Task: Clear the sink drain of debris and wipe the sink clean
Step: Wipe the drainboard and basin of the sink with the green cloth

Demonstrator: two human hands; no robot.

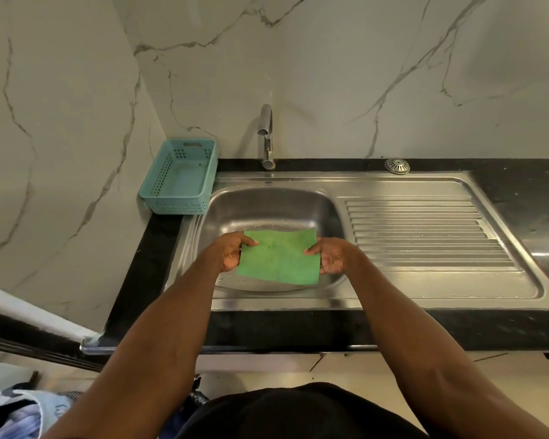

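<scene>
the left hand (232, 253) and right hand (330, 256) each pinch an opposite side edge of a flat square green scouring cloth (279, 258), held spread out above the basin of the stainless steel sink (267, 207) set in the black stone desk (140, 280); a round metal drain strainer (397, 166) lies on the desk behind the drainboard.

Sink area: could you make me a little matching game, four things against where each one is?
Things:
1. green cloth
2. blue basket
3. drain strainer
4. tap

Places:
A. on the counter behind the ribbed draining board
B. held stretched between both hands over the sink basin
C. in the left corner by the wall
D. standing behind the basin, in the middle

Pairs: 1-B, 2-C, 3-A, 4-D
</scene>
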